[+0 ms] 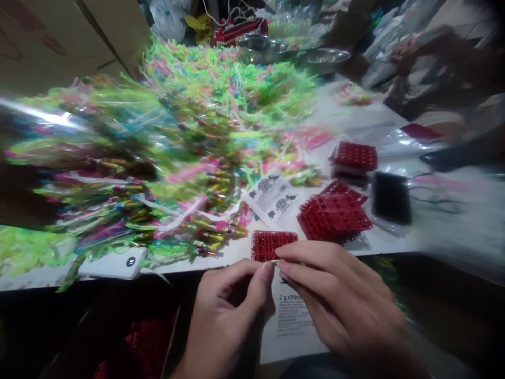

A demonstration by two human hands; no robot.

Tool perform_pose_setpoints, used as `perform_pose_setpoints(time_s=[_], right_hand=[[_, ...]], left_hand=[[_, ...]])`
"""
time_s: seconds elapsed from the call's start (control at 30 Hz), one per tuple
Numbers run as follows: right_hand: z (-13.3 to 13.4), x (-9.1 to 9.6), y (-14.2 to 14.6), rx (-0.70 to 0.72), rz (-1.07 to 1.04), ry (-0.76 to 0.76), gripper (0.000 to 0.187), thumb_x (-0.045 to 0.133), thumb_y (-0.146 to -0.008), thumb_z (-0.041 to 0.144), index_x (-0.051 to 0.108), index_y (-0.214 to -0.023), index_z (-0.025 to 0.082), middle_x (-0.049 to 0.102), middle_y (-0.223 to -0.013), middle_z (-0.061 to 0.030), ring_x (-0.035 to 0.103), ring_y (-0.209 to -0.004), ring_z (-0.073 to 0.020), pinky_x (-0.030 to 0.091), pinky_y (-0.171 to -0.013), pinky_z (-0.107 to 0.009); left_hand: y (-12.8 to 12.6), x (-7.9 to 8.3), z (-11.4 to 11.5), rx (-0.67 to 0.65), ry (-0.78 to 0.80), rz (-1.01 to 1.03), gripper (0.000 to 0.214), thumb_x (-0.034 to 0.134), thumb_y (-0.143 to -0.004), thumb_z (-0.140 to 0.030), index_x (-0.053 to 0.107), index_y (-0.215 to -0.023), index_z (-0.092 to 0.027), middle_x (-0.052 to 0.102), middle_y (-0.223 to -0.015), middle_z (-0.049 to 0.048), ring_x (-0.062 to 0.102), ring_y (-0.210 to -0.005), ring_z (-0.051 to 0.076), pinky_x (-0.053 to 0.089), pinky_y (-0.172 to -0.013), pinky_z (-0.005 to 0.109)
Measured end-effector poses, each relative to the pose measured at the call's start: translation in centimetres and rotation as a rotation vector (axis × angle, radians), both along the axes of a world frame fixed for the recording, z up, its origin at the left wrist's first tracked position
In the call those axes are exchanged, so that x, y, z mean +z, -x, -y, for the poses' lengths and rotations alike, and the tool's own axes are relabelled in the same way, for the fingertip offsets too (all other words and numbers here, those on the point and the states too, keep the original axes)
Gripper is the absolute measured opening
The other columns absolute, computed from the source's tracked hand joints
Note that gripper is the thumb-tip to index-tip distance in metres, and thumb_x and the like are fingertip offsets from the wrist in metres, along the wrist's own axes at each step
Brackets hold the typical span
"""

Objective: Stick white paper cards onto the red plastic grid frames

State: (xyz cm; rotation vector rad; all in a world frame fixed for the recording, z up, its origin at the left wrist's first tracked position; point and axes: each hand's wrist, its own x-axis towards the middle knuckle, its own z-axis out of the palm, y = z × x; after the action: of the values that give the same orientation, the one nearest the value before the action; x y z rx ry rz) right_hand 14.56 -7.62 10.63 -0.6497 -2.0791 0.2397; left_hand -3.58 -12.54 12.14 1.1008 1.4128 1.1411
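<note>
Two hands, both busy: your left hand (232, 300) has thumb and index finger pinched together, and your right hand (339, 295) closes its fingertips on the same tiny pale sliver (277, 261). So the sliver sits right between your hands, on the near side of a red lattice card (272, 242). Too small and blurry for me to say what it is, sorry.

Looks to me like you're at the fiddly fingertip stage, working the sliver from both ends. I'd guess the next move calls for a light, even pinch, since there's barely anything to hang on to.

As for direction, its long axis seems to run side to side, from your left fingertips to your right; can't tell one end from the other. The card's long side lies about the same way.

Under your hands there's a printed sheet (292, 316). A stack of red lattice cards (335, 213) sits beyond your right hand, a white power bank (110, 264) lies left of your left, and past that hand is a messy heap of bright strips (221, 84).
</note>
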Motion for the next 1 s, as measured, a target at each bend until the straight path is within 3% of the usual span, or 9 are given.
perform_pose_setpoints(time_s=[0.1, 0.3, 0.63, 0.83, 1.0], right_hand=[[-0.6, 0.1, -0.2, 0.032, 0.003, 0.029, 0.028, 0.067, -0.092, -0.005, 0.072, -0.115, 0.009, 0.078, -0.115, -0.0128, 0.070, -0.113, -0.0204, 0.058, -0.102, -0.034], [-1.6, 0.3, -0.8, 0.147, 0.030, 0.155, 0.021, 0.064, -0.099, 0.000, 0.066, -0.117, 0.010, 0.071, -0.116, -0.0106, 0.063, -0.118, -0.0169, 0.052, -0.107, -0.031], [-0.9, -0.9, -0.9, 0.058, 0.171, -0.131, 0.022, 0.069, -0.096, 0.002, 0.072, -0.118, 0.001, 0.077, -0.113, -0.0148, 0.064, -0.113, -0.0258, 0.053, -0.104, -0.043], [-0.9, -1.5, -1.7, 0.067, 0.175, -0.167, 0.021, 0.067, -0.095, 0.000, 0.070, -0.116, 0.002, 0.075, -0.112, -0.0151, 0.063, -0.113, -0.0268, 0.053, -0.105, -0.045], [0.1, -1.6, -2.0, 0.104, 0.109, -0.166, 0.016, 0.062, -0.098, 0.002, 0.068, -0.112, 0.007, 0.076, -0.110, -0.0115, 0.065, -0.112, -0.0220, 0.055, -0.109, -0.041]], left_hand=[[0.1, -0.1, -0.1, -0.014, -0.075, -0.104, 0.026, 0.069, -0.100, -0.033, 0.082, -0.080, -0.022, 0.073, -0.069, -0.0036, 0.062, -0.062, 0.009, 0.050, -0.061, 0.013], [0.4, 0.0, -0.6, 0.003, -0.227, -0.261, 0.025, 0.069, -0.096, -0.021, 0.078, -0.073, -0.022, 0.071, -0.063, -0.0066, 0.060, -0.054, 0.006, 0.048, -0.056, 0.009], [0.1, 0.3, -0.8, -0.076, -0.297, -0.380, 0.027, 0.065, -0.097, -0.018, 0.072, -0.070, -0.019, 0.067, -0.058, -0.0070, 0.058, -0.049, 0.005, 0.046, -0.053, 0.010], [0.1, 0.0, -0.8, -0.116, -0.193, -0.358, 0.034, 0.063, -0.098, -0.025, 0.068, -0.065, -0.018, 0.058, -0.055, -0.0051, 0.050, -0.050, 0.007, 0.041, -0.051, 0.013], [0.7, 0.0, -1.3, -0.091, 0.032, -0.145, 0.041, 0.067, -0.097, -0.042, 0.066, -0.065, -0.017, 0.055, -0.061, -0.0016, 0.048, -0.058, 0.010, 0.038, -0.052, 0.017]])
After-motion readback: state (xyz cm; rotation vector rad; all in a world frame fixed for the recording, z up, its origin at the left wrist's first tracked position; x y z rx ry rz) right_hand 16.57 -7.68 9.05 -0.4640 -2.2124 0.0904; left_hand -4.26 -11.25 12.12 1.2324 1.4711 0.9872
